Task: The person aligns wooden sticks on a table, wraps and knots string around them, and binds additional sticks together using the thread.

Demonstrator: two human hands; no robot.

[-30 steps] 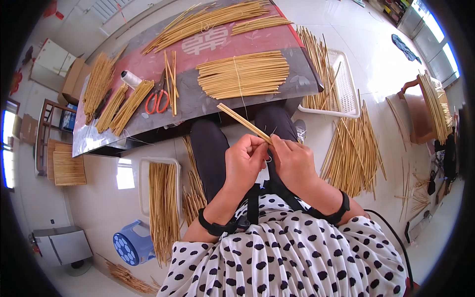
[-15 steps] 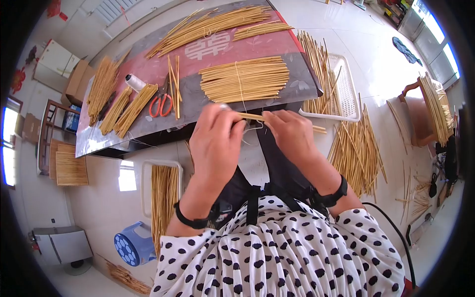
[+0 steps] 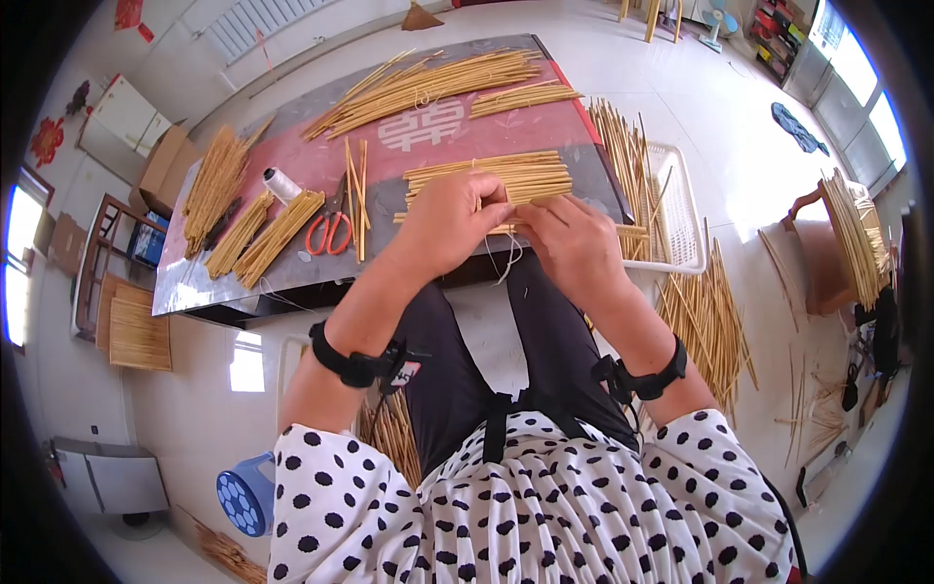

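Note:
My left hand (image 3: 452, 222) is closed at the table's front edge, over the near side of a flat row of straw-coloured sticks (image 3: 530, 175). Beside it my right hand (image 3: 574, 243) pinches a few sticks (image 3: 632, 234), whose ends stick out to its right. Both hands' fingertips nearly meet on these sticks. White string (image 3: 506, 261) hangs in a loop below the fingers. How the string runs between the fingers is hidden.
On the table (image 3: 389, 173) lie orange-handled scissors (image 3: 329, 234), a white thread spool (image 3: 282, 185), stick bundles (image 3: 279, 237) and a long stick pile (image 3: 438, 86). A white basket (image 3: 693, 219) stands right; a blue stool (image 3: 243, 496) is lower left.
Both hands have moved forward from above the lap to the table's edge, with the sticks turned from slanting to roughly level. The view has tilted up slightly.

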